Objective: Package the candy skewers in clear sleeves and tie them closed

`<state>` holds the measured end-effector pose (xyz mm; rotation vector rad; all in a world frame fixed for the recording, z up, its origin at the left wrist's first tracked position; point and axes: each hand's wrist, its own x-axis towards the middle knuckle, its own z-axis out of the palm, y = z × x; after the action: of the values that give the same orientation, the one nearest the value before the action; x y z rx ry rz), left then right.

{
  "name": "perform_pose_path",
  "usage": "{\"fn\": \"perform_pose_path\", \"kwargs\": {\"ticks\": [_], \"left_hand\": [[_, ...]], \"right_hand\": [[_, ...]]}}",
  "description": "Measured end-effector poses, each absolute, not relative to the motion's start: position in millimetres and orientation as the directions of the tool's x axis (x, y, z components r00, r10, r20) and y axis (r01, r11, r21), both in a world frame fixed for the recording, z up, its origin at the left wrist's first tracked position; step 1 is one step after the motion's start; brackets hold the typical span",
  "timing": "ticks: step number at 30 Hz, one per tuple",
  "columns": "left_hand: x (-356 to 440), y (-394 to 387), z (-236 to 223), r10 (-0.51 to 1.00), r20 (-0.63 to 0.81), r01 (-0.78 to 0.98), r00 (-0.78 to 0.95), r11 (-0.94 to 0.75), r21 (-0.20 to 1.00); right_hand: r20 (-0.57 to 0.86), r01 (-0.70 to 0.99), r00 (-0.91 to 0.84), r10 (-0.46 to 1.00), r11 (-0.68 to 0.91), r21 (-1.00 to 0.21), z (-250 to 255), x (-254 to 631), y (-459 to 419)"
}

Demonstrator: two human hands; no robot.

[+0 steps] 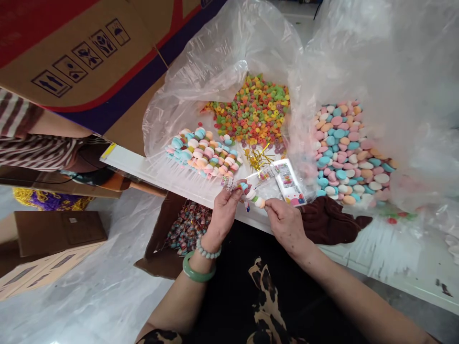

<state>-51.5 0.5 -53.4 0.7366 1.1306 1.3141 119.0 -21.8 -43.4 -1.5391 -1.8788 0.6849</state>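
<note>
Candy skewer (254, 196) above near edge of white table (133, 163), left end pinched by my left hand (225, 210), right end by right hand (287, 224). Bagging seems underway; next move calls for gentle, steady grip.

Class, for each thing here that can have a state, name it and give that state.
Left hand, pinching one end
Right hand, pinching the other end
Candy skewer, held between both hands
Other skewers, heaped
Ring candies, loose, heaped
Pastel candies, loose, heaped
Gold ties, loose
Brown cloth, crumpled
Clear plastic, crumpled
Low box, open, contents showing
</note>
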Motion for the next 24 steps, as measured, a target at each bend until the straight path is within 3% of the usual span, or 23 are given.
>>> {"fn": "perform_pose_path", "kwargs": {"ticks": [5,7,10,14,19,24], "left_hand": [[-55.9,2.1,-52.0,0.977,-0.178,-0.22,-0.114,0.15,0.964],[-57.1,3.8,-50.1,0.973,-0.21,-0.285,-0.102,0.173,0.943],[-59.6,6.9,-45.9,0.948,-0.314,-0.508,-0.052,0.245,0.826],[-68.8,10.4,-36.9,0.895,-0.444,-0.713,-0.047,0.281,0.642],[-79.7,10.1,-25.0,0.794,-0.58,-0.775,-0.18,0.248,0.581],[-73.0,10.6,-13.9,0.719,-0.674,-0.813,-0.171,0.284,0.509]], "right_hand": [[-0.236,0.361,-0.062,0.97,-0.199,-0.911,-54.2,111.1,-15.8],[-0.394,0.145,-0.057,0.917,-0.383,-0.912,-56.9,107.6,-14.6],[-0.552,-0.121,-0.127,0.824,-0.565,-0.816,-56.8,105.0,-14.1],[-0.535,-0.25,-0.181,0.825,-0.565,-0.786,-50.3,114.3,-15.6],[-0.474,-0.251,-0.174,0.863,-0.505,-0.826,-42.3,133.8,-24.8],[-0.412,-0.18,-0.125,0.903,-0.428,-0.885,-40.0,138.3,-35.5]]}}
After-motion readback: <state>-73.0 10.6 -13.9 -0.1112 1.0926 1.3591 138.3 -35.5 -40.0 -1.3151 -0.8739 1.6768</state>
